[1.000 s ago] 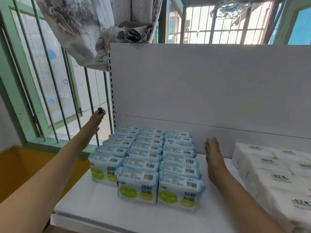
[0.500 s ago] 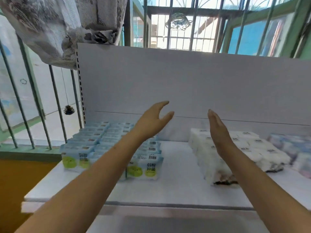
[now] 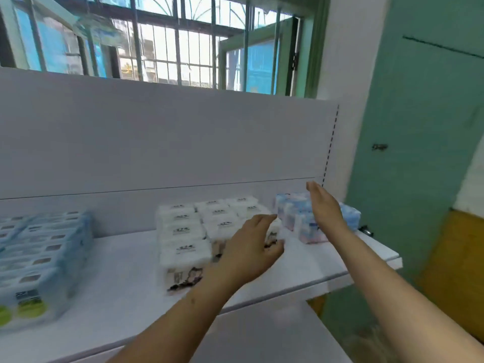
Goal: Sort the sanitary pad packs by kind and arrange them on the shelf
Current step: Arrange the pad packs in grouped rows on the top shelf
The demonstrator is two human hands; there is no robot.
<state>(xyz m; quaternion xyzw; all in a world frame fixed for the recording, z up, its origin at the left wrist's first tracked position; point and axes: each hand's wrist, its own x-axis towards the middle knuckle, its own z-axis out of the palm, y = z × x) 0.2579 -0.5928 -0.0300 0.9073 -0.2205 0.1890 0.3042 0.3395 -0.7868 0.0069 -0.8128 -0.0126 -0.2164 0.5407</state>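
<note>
Three groups of packs are sitting on the white shelf (image 3: 125, 273), each kind in its own block. At the far left the light-blue packs (image 3: 39, 260) are standing in tight rows, green circles showing on their front faces, cut off by the picture's edge. In the middle the white packs (image 3: 183, 231) are lining up in rows running back toward the shelf's rear panel (image 3: 157, 137), dark print showing on the front ones. At the right end the blue-and-pink packs (image 3: 296, 216) are making a smaller cluster, just beside the white block and near the shelf's right edge. The picture is blurring, so no print is readable.

Both arms are reaching forward over the shelf, the hands apart from each other. The left hand (image 3: 251, 247) is hovering in front of the right side of the white block, fingers loosely spread and bent, covering the packs behind it — whether it is touching them I cannot tell, and it is gripping nothing that shows. The right hand (image 3: 324, 205) is stretching out flat with straight fingers, edge-on, in front of the blue-and-pink cluster — holding nothing, and contact with the packs is unclear.

Behind the panel a barred window (image 3: 183, 45) is letting in daylight; a green wall (image 3: 424, 127) is standing at the right.
</note>
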